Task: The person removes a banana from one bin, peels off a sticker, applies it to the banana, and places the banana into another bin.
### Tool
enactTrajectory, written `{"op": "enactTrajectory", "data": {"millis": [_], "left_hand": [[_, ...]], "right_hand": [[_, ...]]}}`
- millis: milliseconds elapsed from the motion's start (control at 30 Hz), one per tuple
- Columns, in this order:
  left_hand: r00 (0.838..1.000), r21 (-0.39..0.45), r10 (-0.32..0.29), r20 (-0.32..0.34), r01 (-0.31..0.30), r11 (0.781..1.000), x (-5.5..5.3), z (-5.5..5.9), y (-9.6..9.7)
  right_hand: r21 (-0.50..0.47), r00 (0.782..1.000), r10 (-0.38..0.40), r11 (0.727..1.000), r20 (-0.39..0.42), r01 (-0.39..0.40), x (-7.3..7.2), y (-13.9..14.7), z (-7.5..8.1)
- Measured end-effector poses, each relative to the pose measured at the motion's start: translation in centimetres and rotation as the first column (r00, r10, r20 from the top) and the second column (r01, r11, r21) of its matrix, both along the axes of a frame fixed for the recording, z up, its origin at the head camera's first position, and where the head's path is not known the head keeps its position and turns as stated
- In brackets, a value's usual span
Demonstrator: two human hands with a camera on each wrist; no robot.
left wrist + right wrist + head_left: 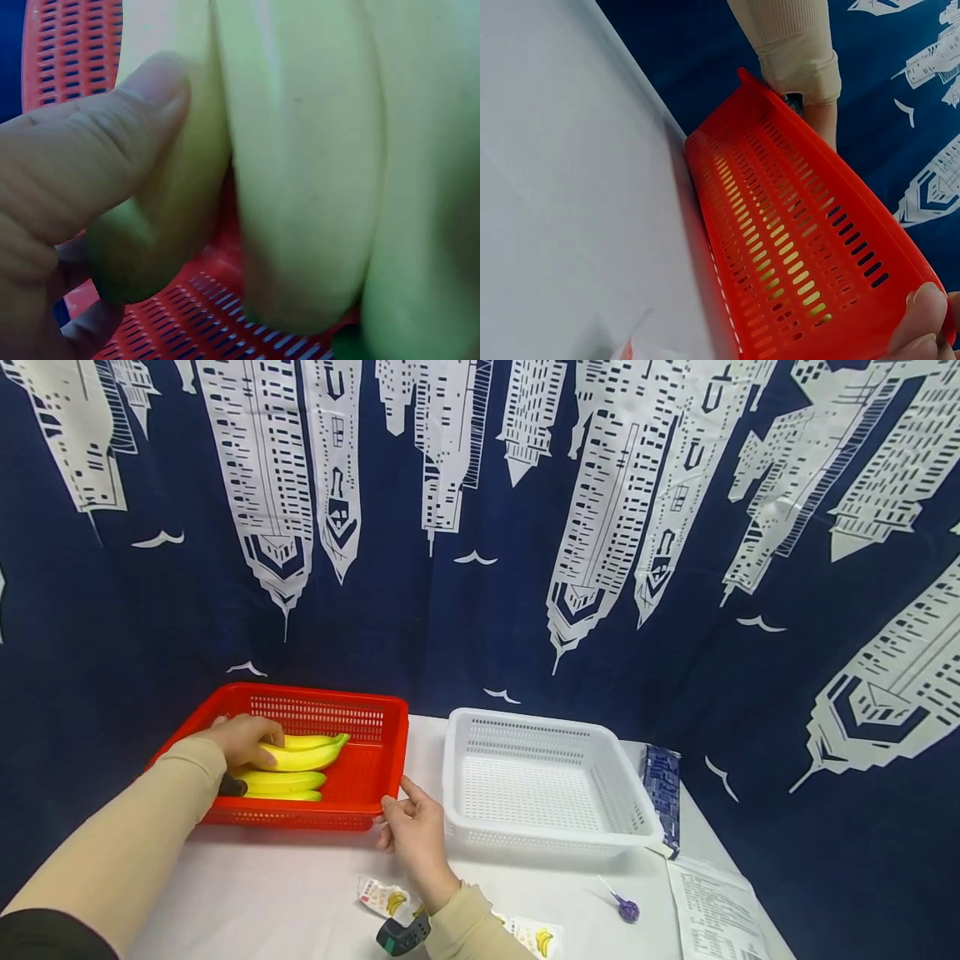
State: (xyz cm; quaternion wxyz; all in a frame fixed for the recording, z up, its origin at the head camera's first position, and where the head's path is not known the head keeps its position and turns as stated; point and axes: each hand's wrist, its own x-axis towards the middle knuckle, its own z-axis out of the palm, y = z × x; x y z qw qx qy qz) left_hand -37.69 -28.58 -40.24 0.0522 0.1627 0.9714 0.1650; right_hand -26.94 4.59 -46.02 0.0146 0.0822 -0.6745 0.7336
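Yellow curved bananas lie in a red perforated plastic basket. Left grip pinches one; right grip holds the basket's corner, probably for steadiness.

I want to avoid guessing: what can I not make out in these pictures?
Head view: print on the paper sheet, too small.
Head view: part of the lower white packet, cut off by the bottom edge.
Left wrist view: most fingertips of the left hand, hidden behind the held banana.
Right wrist view: full shapes of the bananas, hidden by the red basket wall.
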Motion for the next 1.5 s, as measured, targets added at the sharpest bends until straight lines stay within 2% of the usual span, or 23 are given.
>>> {"op": "enactTrajectory", "data": {"millis": [200, 300, 500, 700, 833, 933, 1000, 1167, 1200, 1267, 1333, 1433, 1500], "left_hand": [[0.998, 0.043, -0.058, 0.017, 0.057, 0.997, -0.4, 0.6, -0.2], [0.998, 0.06, -0.066, 0.016, 0.065, 0.996, -0.3, 1.1, -0.3], [0.995, 0.073, -0.091, -0.05, 0.094, 0.993, 0.5, 2.3, 0.2], [0.983, 0.051, -0.099, -0.157, 0.108, 0.993, 1.9, 3.6, 1.0], [0.961, 0.068, -0.085, -0.263, 0.107, 0.992, 3.3, 4.2, 2.1], [0.944, 0.125, -0.058, -0.323, 0.103, 0.987, 5.2, 4.3, 3.9], [0.929, 0.172, -0.03, -0.37, 0.101, 0.98, 6.9, 4.1, 5.6], [0.881, 0.302, -0.005, -0.473, 0.167, 0.938, 11.2, 2.2, 10.3], [0.877, 0.328, -0.011, -0.48, 0.192, 0.925, 12.0, 1.7, 11.0], [0.854, 0.366, -0.04, -0.518, 0.264, 0.892, 13.3, 0.6, 12.5], [0.839, 0.404, -0.068, -0.54, 0.329, 0.854, 14.3, -0.6, 13.7], [0.832, 0.474, -0.088, -0.548, 0.395, 0.787, 15.2, -2.7, 15.0], [0.841, 0.522, -0.084, -0.535, 0.407, 0.75, 15.7, -3.9, 15.5]], "right_hand": [[-0.013, 1.0, -0.005, 1.0, 0.0, 0.005, 0.3, 0.0, -0.2], [-0.001, 1.0, 0.01, 1.0, -0.003, -0.01, 0.2, -0.2, -0.1], [0.015, 1.0, 0.021, 1.0, -0.002, -0.02, 0.1, 0.0, -0.1], [0.024, 1.0, 0.029, 0.999, 0.011, -0.03, 0.0, 0.2, 0.0], [0.04, 0.999, 0.039, 0.998, 0.013, -0.04, 0.2, 0.4, 0.3], [0.053, 0.999, 0.052, 0.997, 0.014, -0.053, 0.4, 0.6, 0.5], [0.055, 0.998, 0.062, 0.997, 0.01, -0.062, 0.5, 0.8, 0.5], [0.033, 0.996, 0.087, 0.996, 0.021, -0.088, 1.0, 1.7, 0.4], [0.034, 0.995, 0.094, 0.995, 0.023, -0.095, 1.1, 2.0, 0.4], [0.031, 0.993, 0.116, 0.993, 0.036, -0.117, 1.6, 2.8, 0.6], [0.036, 0.991, 0.13, 0.991, 0.041, -0.131, 2.1, 3.7, 0.8], [0.045, 0.985, 0.164, 0.985, 0.055, -0.167, 3.0, 5.5, 1.0], [0.06, 0.98, 0.188, 0.98, 0.061, -0.191, 3.6, 6.7, 1.0]]}}
